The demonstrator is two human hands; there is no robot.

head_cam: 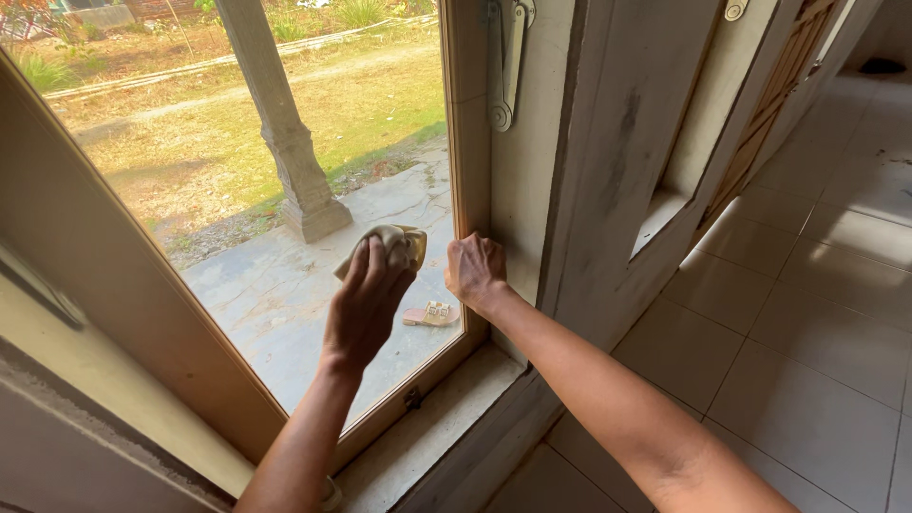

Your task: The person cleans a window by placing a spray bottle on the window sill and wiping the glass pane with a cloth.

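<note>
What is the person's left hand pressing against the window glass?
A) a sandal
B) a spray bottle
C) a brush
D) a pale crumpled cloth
D: the left hand lies flat on the pane with a pale crumpled cloth bunched under its fingers, while the right hand rests closed against the wooden window frame.

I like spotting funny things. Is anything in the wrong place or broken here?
Yes. One sandal lies alone on the patio outside the window pane, with no partner in sight. The patio's concrete is cracked. Indoors, the left hand presses a cloth to the glass and the right hand rests on the frame.
</note>
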